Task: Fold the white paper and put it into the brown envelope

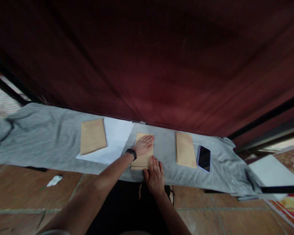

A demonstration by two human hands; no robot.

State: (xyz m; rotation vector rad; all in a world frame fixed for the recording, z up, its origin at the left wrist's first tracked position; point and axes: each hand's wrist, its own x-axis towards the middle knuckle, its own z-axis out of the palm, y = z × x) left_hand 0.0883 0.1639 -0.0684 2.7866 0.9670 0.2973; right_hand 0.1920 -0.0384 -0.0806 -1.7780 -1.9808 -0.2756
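View from above of a grey cloth (51, 140) spread over a tiled floor (19, 192), with a dark red curtain (161, 65) hanging behind it. A brown envelope (140, 162) lies in the middle of the cloth. The left hand (144, 145), with a black wristband (131, 153), lies palm down across its upper half. The right hand (155, 174) rests flat at its lower right corner, partly on the cloth. Neither hand has a grip on anything: both are open, fingers straight and close together. The work looks like pressing the envelope flat; it is best done with even weight under the whole palm, so the paper does not slide or crease. To the left, a second envelope (92, 136) overlaps white paper (116, 140). To the right lie a third envelope (185, 149) and a phone (204, 158)
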